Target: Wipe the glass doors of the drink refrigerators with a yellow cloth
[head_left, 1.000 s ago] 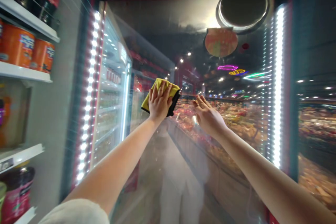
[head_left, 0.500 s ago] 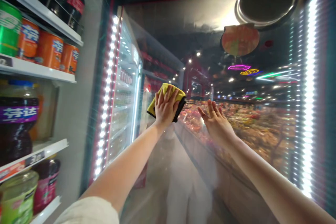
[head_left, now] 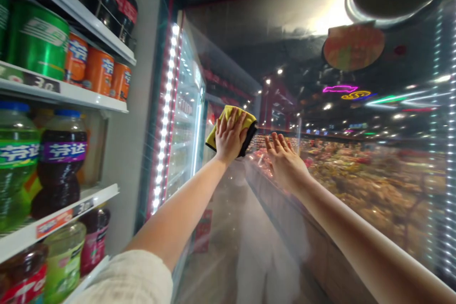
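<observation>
My left hand (head_left: 231,137) lies flat with its fingers a little apart on a folded yellow cloth (head_left: 225,113) with a dark edge. It presses the cloth against the glass door (head_left: 228,66) of a drinks cooler. To its right, my right hand (head_left: 287,159) holds nothing. Its fingers are stretched out, the palm faces the glass, and I cannot tell whether it touches. Both arms reach forward, and a pale sleeve covers the left upper arm.
Cooler shelves (head_left: 89,96) at left carry green cans (head_left: 41,40), orange cans (head_left: 99,70) and bottles, including a purple-labelled bottle (head_left: 63,152). An LED strip (head_left: 166,114) runs down the door's left side. Shop lights, produce and a pale figure show in the glass.
The view has swung left, so more of the shelves shows. My right hand has come closer to my left hand. The cloth stays under my left hand, slightly higher in the picture.
</observation>
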`<state>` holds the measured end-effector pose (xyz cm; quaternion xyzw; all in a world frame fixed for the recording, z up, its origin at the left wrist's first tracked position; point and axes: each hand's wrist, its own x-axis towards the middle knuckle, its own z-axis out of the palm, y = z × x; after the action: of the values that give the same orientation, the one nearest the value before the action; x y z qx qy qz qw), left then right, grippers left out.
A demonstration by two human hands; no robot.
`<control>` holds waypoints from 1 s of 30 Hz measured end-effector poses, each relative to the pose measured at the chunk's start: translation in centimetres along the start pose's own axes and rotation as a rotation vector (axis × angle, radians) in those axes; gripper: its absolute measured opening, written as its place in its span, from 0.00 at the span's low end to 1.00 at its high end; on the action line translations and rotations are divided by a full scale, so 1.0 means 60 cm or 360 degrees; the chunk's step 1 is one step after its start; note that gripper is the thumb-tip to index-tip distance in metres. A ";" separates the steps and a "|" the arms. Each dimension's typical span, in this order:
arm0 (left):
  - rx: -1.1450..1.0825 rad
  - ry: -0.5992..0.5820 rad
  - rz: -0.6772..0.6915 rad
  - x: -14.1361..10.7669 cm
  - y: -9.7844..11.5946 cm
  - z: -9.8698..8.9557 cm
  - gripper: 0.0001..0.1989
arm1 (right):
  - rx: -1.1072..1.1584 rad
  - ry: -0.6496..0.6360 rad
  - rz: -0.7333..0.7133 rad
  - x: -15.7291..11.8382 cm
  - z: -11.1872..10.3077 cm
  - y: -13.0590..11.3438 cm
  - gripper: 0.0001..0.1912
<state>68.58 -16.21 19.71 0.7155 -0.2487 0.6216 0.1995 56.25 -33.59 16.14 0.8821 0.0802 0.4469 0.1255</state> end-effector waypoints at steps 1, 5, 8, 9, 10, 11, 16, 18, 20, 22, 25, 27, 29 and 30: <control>0.0008 0.0042 -0.0125 -0.001 -0.020 -0.001 0.27 | -0.0012 -0.0014 0.0000 0.001 0.008 0.001 0.34; 0.0052 0.0101 -0.0342 -0.082 -0.076 -0.004 0.27 | -0.0034 -0.0005 -0.0016 -0.007 0.025 0.009 0.35; 0.0083 0.0032 -0.0122 -0.147 -0.080 -0.006 0.26 | -0.0064 -0.0047 0.0013 -0.010 0.018 0.003 0.34; 0.0088 -0.0006 -0.0036 -0.152 -0.077 -0.006 0.26 | -0.0096 -0.0066 0.0030 -0.008 0.012 -0.004 0.33; 0.0091 -0.0044 0.0039 -0.147 -0.075 -0.007 0.26 | -0.0140 -0.0081 0.0051 -0.004 0.006 -0.012 0.32; 0.0096 -0.0073 0.0096 -0.134 -0.074 -0.008 0.26 | -0.0193 -0.0088 0.0075 0.000 0.000 -0.022 0.30; 0.0123 -0.0027 -0.0002 -0.033 -0.117 -0.015 0.27 | -0.0300 -0.0083 -0.0026 0.029 0.005 -0.077 0.32; 0.0118 0.0018 -0.0196 -0.033 -0.145 -0.016 0.27 | -0.0235 -0.0117 -0.0105 0.035 0.025 -0.087 0.38; 0.0112 0.0041 -0.0391 -0.067 -0.166 -0.014 0.27 | -0.0181 -0.0121 -0.0145 0.036 0.047 -0.089 0.44; 0.0108 0.0045 -0.0466 -0.115 -0.175 -0.009 0.27 | -0.0145 -0.0078 -0.0169 0.034 0.065 -0.086 0.48; 0.0099 0.0000 -0.0233 -0.152 -0.172 -0.004 0.28 | -0.0113 -0.0053 -0.0147 0.033 0.074 -0.083 0.49; 0.0094 -0.0037 -0.0031 -0.133 -0.172 -0.005 0.28 | -0.0108 -0.0084 -0.0116 0.033 0.071 -0.082 0.45; 0.0104 -0.0032 0.0032 -0.091 -0.183 -0.010 0.28 | -0.0115 -0.0114 -0.0117 0.031 0.064 -0.080 0.43; 0.0110 -0.0019 0.0019 -0.070 -0.194 -0.013 0.27 | -0.0121 -0.0122 -0.0129 0.030 0.061 -0.079 0.43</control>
<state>74.53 -6.03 15.93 0.7242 -0.2326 0.6267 0.1693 60.12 -29.16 14.08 0.8892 0.0941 0.4101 0.1799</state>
